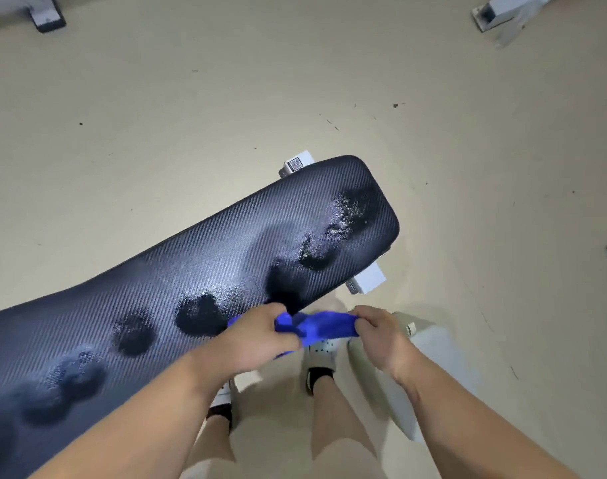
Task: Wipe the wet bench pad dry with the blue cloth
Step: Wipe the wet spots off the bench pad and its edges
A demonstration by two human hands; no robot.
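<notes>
Blue cloth [317,326] is bunched up, left hand [257,337] and right hand [378,335] each gripping an end, just off the bench pad's [226,243] near edge. Wet patches [202,314] run the pad's whole length, so by my read the wiping is all still to do.

- one bench pad [226,243];
- one blue cloth [319,326];
- two hands: left hand [257,337], right hand [378,337];
- at least six dark wet patches [200,314], some merging;
- two white shoes [321,350];
- two white frame ends [367,280]
</notes>
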